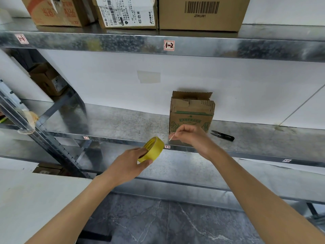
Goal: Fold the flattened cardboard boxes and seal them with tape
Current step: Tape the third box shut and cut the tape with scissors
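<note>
A small brown cardboard box (191, 111) with green print stands on the middle metal shelf (123, 124), its top flaps partly up. In front of the shelf edge my left hand (130, 162) grips a yellow roll of tape (152, 149), fingers through its core. My right hand (186, 134) is just right of the roll and in front of the box's lower part, pinching the thin clear tape end pulled from the roll.
Black snips (223, 135) lie on the shelf right of the box. Several larger cartons (202, 13) sit on the upper shelf. A slanted shelf post (52, 143) stands at left, a white surface (35, 199) at lower left, and grey floor below.
</note>
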